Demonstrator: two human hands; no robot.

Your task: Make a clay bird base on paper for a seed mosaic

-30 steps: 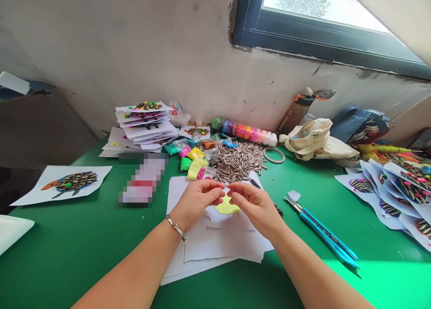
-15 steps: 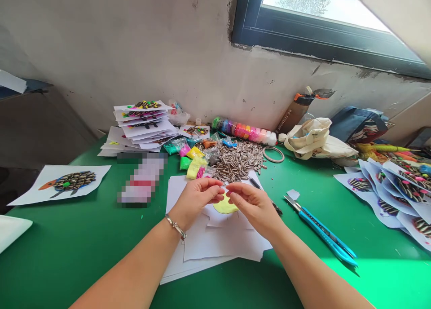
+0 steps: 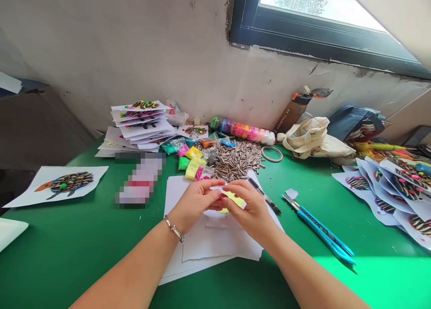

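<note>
Above the sheets of white paper [image 3: 215,246], my left hand [image 3: 195,199] and my right hand [image 3: 251,205] meet at the fingertips. Both are closed in a pinch. A small reddish bit shows between the fingers, too small and too covered to name. Under the fingers lies a flat yellow clay shape [image 3: 237,200] on the top sheet, with thin drawn lines below it; the hands hide part of it. A black pen [image 3: 273,205] lies beside my right hand. Beyond the fingers are small bags of coloured clay [image 3: 194,167] and a heap of striped sunflower seeds [image 3: 237,158].
A blue utility knife [image 3: 323,232] and a tape roll [image 3: 272,153] lie to the right. Finished seed pictures sit in a left stack [image 3: 144,131], a right pile [image 3: 387,196] and singly as a bird picture [image 3: 67,183]. A bottle [image 3: 292,111] and cloth bag [image 3: 310,138] stand behind.
My fingertips have drawn closer and now overlap, with the right fingers reaching over the left. A reddish bit shows between them. The view has shifted slightly.
</note>
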